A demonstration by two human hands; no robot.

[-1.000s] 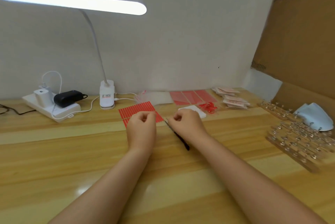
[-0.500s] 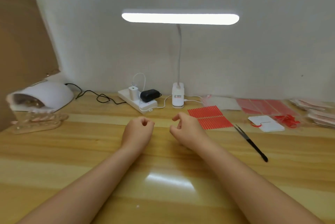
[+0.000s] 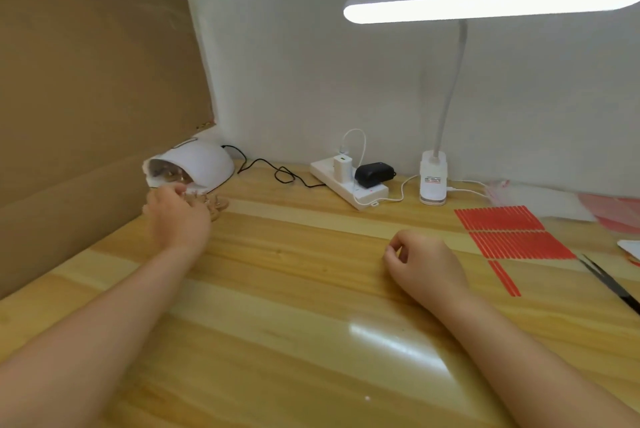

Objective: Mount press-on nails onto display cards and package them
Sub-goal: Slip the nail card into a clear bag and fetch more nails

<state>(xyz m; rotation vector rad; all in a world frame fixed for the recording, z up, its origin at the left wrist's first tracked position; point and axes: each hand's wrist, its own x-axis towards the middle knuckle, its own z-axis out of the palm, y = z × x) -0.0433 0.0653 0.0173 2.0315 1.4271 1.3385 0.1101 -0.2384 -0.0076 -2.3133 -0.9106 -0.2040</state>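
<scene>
My left hand (image 3: 175, 214) reaches to the far left of the wooden table (image 3: 294, 289) and lies over a wooden rack of nail stands (image 3: 216, 206) in front of a white nail lamp (image 3: 204, 164). Its fingers hide the near part of the rack, so any grip on it is hidden. My right hand (image 3: 424, 263) rests on the table near the middle, fingers loosely curled, with nothing in it. A sheet of red adhesive strips (image 3: 512, 232) lies to its right. Black tweezers (image 3: 613, 284) lie at the right edge.
A tall cardboard sheet (image 3: 86, 98) leans along the left side. At the back stand a white power strip (image 3: 346, 183) with chargers and a clip desk lamp (image 3: 433, 181). Clear bags (image 3: 540, 199) and red sheets (image 3: 613, 211) lie at the far right.
The view has swung left. My left hand has moved from the table's middle out to the rack by the nail lamp. My right hand stays curled on the table.
</scene>
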